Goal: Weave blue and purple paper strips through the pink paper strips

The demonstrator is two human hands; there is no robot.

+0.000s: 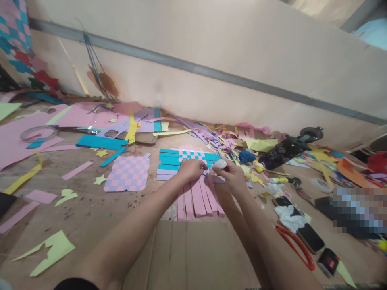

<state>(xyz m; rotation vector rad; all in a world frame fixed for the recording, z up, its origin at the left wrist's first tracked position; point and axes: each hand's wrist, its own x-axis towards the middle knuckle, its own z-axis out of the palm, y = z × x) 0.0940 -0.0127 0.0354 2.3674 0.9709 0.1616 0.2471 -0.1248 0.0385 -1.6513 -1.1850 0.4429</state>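
Observation:
A half-woven paper mat lies in front of me, with pink strips (pixel 196 199) fanning toward me and blue strips (pixel 169 160) running crosswise. Lilac strips (pixel 166 174) lie along its near side. My left hand (pixel 191 170) is over the weave, its fingers pinched together; what they hold, if anything, is too small to make out. In my right hand (pixel 234 175) is a small white rounded object (pixel 219 164), gripped between thumb and fingers just above the mat's right part. A pink and lilac checkered woven piece (pixel 127 173) rests to the left.
Paper scraps (pixel 223 139) are heaped behind the mat. On the right are a black bottle (pixel 286 151), a phone (pixel 308 233) with a white tissue on it, and a red curved handle (pixel 296 245). Pink sheets (pixel 75 117) lie at the back left, before a pale wall.

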